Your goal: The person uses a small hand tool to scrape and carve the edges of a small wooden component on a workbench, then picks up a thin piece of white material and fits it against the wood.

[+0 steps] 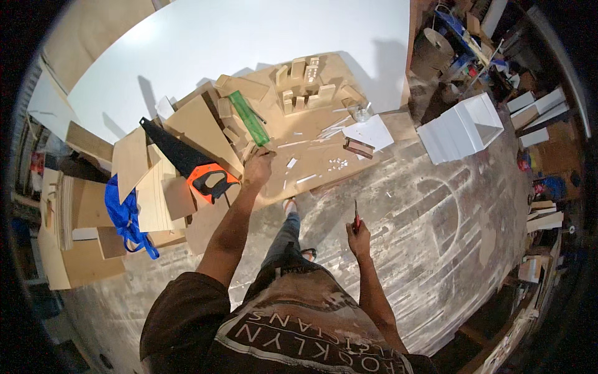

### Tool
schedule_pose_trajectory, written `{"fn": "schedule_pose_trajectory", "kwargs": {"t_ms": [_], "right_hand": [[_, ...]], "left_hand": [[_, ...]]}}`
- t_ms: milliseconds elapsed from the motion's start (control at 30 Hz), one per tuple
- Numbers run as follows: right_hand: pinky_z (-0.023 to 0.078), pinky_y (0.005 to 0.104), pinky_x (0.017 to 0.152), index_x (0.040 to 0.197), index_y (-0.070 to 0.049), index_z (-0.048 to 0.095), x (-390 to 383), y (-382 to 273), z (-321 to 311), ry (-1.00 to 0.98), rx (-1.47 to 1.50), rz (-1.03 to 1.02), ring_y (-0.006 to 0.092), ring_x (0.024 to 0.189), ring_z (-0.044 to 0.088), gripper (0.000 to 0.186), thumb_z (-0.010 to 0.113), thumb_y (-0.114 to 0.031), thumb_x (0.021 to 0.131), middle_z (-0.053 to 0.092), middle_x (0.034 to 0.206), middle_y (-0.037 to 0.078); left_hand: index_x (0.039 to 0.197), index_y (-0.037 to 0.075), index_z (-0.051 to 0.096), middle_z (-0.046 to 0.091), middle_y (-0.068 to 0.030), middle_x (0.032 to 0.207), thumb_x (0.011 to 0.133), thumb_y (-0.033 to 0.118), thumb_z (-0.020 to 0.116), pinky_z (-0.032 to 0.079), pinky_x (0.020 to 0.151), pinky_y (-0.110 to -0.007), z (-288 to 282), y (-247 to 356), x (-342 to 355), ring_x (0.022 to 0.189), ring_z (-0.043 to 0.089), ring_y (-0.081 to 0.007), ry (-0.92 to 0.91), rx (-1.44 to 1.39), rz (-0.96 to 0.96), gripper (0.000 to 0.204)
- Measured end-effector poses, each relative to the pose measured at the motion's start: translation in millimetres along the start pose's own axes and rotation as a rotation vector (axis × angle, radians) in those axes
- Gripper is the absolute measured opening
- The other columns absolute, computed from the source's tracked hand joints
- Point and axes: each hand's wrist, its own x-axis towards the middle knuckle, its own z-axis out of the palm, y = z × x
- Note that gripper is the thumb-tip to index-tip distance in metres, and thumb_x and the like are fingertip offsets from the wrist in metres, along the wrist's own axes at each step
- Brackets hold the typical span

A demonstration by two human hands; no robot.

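My left hand [258, 163] reaches onto the light wooden work board [293, 174], fingers closed at the lower end of a green translucent strip [248, 117]; what they grip is too small to tell. My right hand [357, 235] is closed on a red-handled tool with a thin blade [356, 217], held over the concrete floor. Small upright wooden blocks [299, 68], thin white strips [333, 127], small white pieces [337, 164] and a brown block [359, 147] lie on the board. A black handsaw with orange handle [172, 149] rests on wood panels left of my left hand.
A large white sheet [199, 37] stands behind the board. Wood offcuts [87, 262] and a blue bag [126, 218] are at left. A white box [451, 134], a cable reel [430, 50] and stacked scraps [536, 112] are at right. My feet [290, 204] stand on stained concrete.
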Motion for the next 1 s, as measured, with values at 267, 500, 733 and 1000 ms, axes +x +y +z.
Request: {"fn": "schedule_pose_trajectory", "kwargs": {"t_ms": [267, 500, 733, 1000], "right_hand": [[0.05, 0.0461, 0.064, 0.09, 0.0, 0.057, -45.9, 38.2, -5.4, 0.005, -0.057, 0.054, 0.0388, 0.07, 0.065, 0.031, 0.07, -0.028, 0.089, 0.064, 0.074, 0.02], [0.052, 0.0476, 0.067, 0.089, 0.001, 0.057, -72.4, 57.7, -8.9, 0.037, -0.108, 0.067, 0.0425, 0.074, 0.066, 0.031, 0.07, -0.028, 0.089, 0.065, 0.077, 0.023], [0.052, 0.0495, 0.07, 0.089, 0.001, 0.057, -90.9, 66.2, -14.7, 0.011, -0.078, 0.075, 0.0459, 0.08, 0.066, 0.031, 0.07, -0.028, 0.089, 0.066, 0.081, 0.025], [0.05, 0.0453, 0.065, 0.086, 0.001, 0.058, -106.4, 82.1, -20.1, 0.06, -0.051, 0.137, 0.0386, 0.07, 0.063, 0.033, 0.072, -0.029, 0.086, 0.062, 0.073, 0.021]], "left_hand": [[0.091, 0.005, 0.073, 0.069, -0.0109, 0.096, 0.082, 0.005, 0.064, 0.053, 0.079, -0.042, -2.0, -17.4, 16.3, 0.092, 0.066, -0.0317, -0.117, -0.094, 0.057, 0.013], [0.087, -0.002, 0.069, 0.071, -0.0134, 0.082, 0.085, 0.003, 0.067, 0.054, 0.074, -0.035, -15.3, -30.1, 27.7, 0.078, 0.07, -0.0256, -0.09, -0.439, -0.06, 0.005], [0.092, -0.006, 0.07, 0.075, -0.0112, 0.089, 0.085, 0.0, 0.068, 0.055, 0.08, -0.03, -10.8, -50.8, 22.4, 0.085, 0.07, -0.0168, -0.055, -0.597, -0.183, 0.009], [0.106, -0.002, 0.074, 0.076, -0.0112, 0.098, 0.084, 0.007, 0.074, 0.055, 0.082, -0.029, -11.1, -42.7, 22.2, 0.085, 0.07, -0.0151, -0.057, -0.637, -0.263, 0.023]]}}
